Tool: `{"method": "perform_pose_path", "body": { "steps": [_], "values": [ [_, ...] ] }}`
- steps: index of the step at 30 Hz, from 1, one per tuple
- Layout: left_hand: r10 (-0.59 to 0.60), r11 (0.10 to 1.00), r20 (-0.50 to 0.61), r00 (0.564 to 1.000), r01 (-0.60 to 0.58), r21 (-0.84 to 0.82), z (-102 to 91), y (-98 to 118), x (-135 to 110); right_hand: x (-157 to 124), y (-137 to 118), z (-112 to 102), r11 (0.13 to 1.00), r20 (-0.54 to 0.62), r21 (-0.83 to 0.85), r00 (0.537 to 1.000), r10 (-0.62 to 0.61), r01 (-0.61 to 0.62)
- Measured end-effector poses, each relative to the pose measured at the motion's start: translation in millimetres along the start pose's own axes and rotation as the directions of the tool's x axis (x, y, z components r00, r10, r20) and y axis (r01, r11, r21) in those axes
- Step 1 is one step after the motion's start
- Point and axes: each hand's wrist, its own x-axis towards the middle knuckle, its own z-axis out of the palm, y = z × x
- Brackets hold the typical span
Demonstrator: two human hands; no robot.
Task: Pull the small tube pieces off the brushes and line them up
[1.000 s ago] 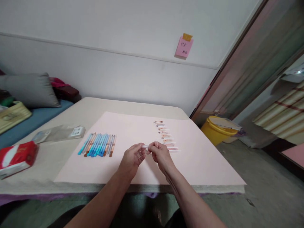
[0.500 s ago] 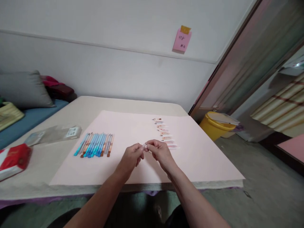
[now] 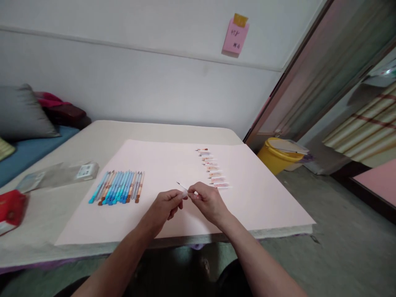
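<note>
In the head view, a thin white pen refill (image 3: 182,186) with a dark tip is tilted up and to the left between my hands. My left hand (image 3: 168,202) is closed in a pinch around its middle, where a small whitish bit shows at the fingertips. My right hand (image 3: 208,202) pinches the same refill at its lower end, fingers curled; that end is hidden. Beyond my right hand lies a stepped column of several thin refills with printed strips (image 3: 213,169). Left of my hands, a row of blue and brown pens (image 3: 119,187) lies side by side.
Pink paper (image 3: 167,161) covers much of the cream tabletop (image 3: 145,127). Clear plastic packaging (image 3: 58,175) and a red packet (image 3: 12,208) lie at the left. A yellow bin (image 3: 276,156) stands on the floor at the right, and a wall rises behind the table.
The refill's dark tip now sticks out further above my left fingers. My hands stay together with small finger shifts. The view has tilted slightly downward.
</note>
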Motion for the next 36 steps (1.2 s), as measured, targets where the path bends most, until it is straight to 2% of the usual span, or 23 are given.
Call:
{"method": "perform_pose_path", "body": {
  "steps": [3,9,17,22,27,32,36],
  "values": [
    [-0.017,1.0,0.02,1.0,0.018,-0.012,-2.3,0,-1,-2,1,-1,1.0,0.042,-0.005,0.999,-0.026,0.026],
    [-0.012,0.995,0.045,0.999,0.008,0.102,-5.4,3,-4,-5,-1,-4,0.999,0.13,-0.032,0.991,-0.038,0.043],
    [0.043,0.987,-0.004,0.999,-0.042,0.157,-3.4,8,-6,-5,-7,-6,0.996,0.118,0.089,0.993,-0.009,-0.001],
    [0.077,0.989,-0.05,0.996,-0.07,0.131,-1.5,11,-7,-6,-3,2,0.959,0.091,0.235,0.986,0.142,-0.16],
    [0.063,0.998,-0.099,0.993,-0.059,0.037,-0.9,7,-4,-2,-3,10,0.87,-0.001,0.388,0.944,0.33,-0.303],
    [0.038,0.99,-0.077,0.996,-0.047,-0.132,-0.2,-1,0,3,-8,11,0.835,0.005,0.458,0.94,0.342,-0.306],
    [0.027,0.983,-0.059,0.998,-0.037,-0.182,-0.6,0,0,3,-9,13,0.836,0.03,0.467,0.95,0.31,-0.287]
  ]
}}
